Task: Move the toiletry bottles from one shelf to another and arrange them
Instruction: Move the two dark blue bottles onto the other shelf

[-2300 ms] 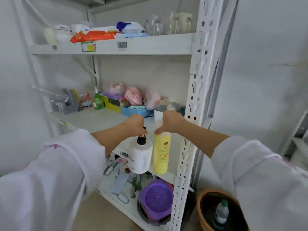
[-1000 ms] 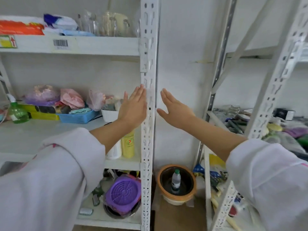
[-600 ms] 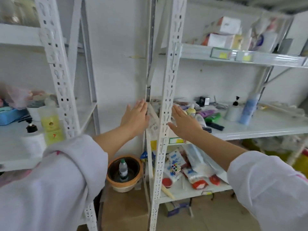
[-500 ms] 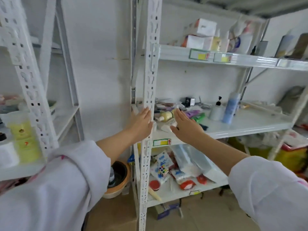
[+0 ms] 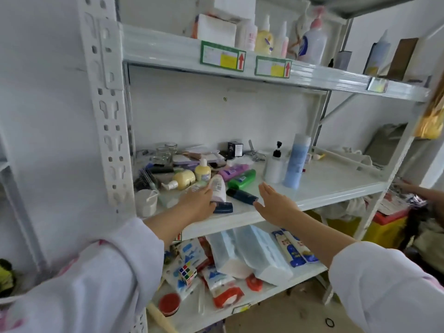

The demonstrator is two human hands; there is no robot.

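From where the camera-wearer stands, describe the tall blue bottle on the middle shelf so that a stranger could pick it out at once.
Start at the middle shelf of the white rack, beyond the open right hand. Right of the heap of lying toiletries, two bottles stand upright side by side. The tall blue bottle is the right one, a pale blue cylinder with a white cap, taller than the white pump bottle with a black head beside it.

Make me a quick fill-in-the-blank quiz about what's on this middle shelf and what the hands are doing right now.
1. The left hand rests on a white bottle that is lying ____ on the middle shelf.
2. The right hand is open and holds ____.
3. The tall blue bottle stands upright beside a white pump bottle with a ____ pump top.
4. The bottle lying between the two hands, farther back, is ____ in colour.

Missing words: down; nothing; black; green
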